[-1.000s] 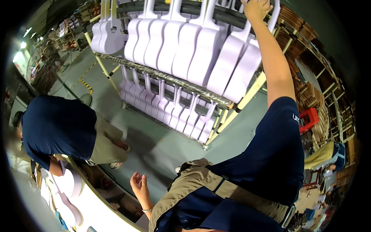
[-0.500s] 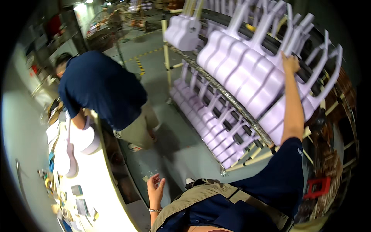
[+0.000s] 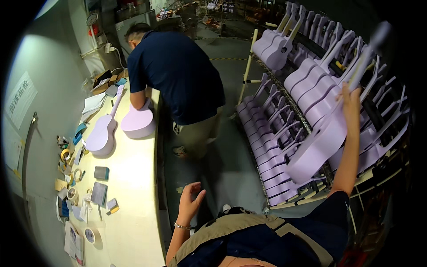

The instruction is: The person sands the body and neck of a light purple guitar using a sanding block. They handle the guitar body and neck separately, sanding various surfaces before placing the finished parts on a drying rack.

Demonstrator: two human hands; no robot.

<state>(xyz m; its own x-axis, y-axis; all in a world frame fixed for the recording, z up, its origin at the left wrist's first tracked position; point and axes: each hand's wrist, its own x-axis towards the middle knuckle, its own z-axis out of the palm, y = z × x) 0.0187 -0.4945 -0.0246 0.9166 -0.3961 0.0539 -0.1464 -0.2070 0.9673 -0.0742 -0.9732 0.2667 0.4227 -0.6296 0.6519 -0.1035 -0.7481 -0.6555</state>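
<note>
Nearest, left hand (image 3: 191, 202) hanging free beside the hip, fingers loosely spread and curled, holding nothing, close to the workbench (image 3: 133, 213) edge — easily knocked against that edge on a sudden sway.

Farther out and up, right hand (image 3: 349, 100) raised at full stretch, fingers wrapped around the neck of a lilac ukulele (image 3: 324, 138); how firmly the fingertips close cannot be told, the far side of the neck being hidden. Body of the instrument slanting down toward the rack (image 3: 284, 111), just over the lower-tier bodies, head end blurred above the upper tier.

Likely trouble: one-handed hold on a slim neck with the heavy body hanging low — prone to twisting in the palm and slipping. Swinging body liable to strike the neighbouring instruments or the rack bars, denting or scuffing the finish. Crowded necks on the upper tier apt to snag the head end. No support from the free hand, so no catch if it drops.

Farthest, across the aisle, another person (image 3: 178, 75) bent over the bench, pressing on a lilac body (image 3: 138, 124) — well apart, though within reach of a falling or swung instrument in so narrow a passage.
</note>
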